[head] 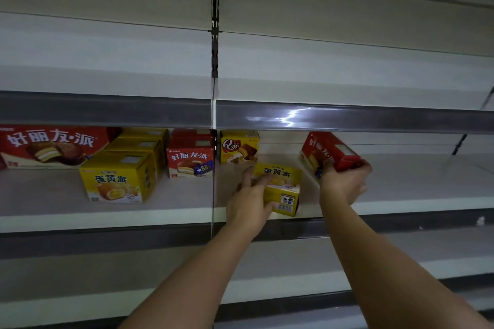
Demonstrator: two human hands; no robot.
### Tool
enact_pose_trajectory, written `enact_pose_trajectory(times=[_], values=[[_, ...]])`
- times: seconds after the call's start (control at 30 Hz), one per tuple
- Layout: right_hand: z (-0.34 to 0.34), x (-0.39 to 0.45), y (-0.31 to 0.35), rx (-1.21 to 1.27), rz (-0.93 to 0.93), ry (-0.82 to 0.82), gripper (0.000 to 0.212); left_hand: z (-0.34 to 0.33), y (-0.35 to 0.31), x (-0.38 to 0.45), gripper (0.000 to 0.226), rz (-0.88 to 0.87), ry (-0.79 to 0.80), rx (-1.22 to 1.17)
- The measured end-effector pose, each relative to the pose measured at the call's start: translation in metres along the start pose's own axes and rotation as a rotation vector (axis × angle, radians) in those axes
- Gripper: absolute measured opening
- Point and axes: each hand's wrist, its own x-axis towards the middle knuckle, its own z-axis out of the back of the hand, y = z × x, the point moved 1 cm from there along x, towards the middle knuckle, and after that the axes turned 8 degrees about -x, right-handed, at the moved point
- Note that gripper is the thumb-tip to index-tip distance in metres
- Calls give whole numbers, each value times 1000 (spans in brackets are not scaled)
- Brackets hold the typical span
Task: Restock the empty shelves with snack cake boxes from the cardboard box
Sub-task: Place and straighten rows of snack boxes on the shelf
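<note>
On the shelf (401, 189), left of the upright post (213, 61), stand one wide red carton (53, 147), three yellow boxes (in a row) (117, 179) and red boxes (190, 159). Right of the post, the left hand (250, 203) grips a tilted yellow box (280, 189); the right hand (344, 181) grasps a glossy red box (328, 151).

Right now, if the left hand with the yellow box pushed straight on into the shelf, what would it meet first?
Most likely the Q box standing behind it. The left hand grips the yellow box, angled slightly up-left toward it; depth between them is unclear.
</note>
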Motion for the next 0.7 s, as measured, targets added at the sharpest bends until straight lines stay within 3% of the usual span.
enact_pose_trajectory(times=[0.2, 0.3, 0.43, 0.53, 0.63, 0.7], values=[[-22, 13, -19, -255, 116, 142, 62, -2, 8, 0, 54, 41, -192, 86], [-33, 22, -17, -322, 110, 158, 64, 2, 10, 1, 46, 60, -270, -41], [-48, 25, -14, -290, 90, 247, 68, 28, 21, 11, 43, 163, -533, -177], [-55, 17, -5, -327, 50, 143, 69, 55, 45, 23, 53, 302, -664, -166], [-59, -5, 19, -297, 220, -29, 53, 72, 72, 33, 65, 373, -665, -222], [-71, -31, 38, -245, 417, 45, 34, 77, 86, 38, 72, 392, -643, -242]])
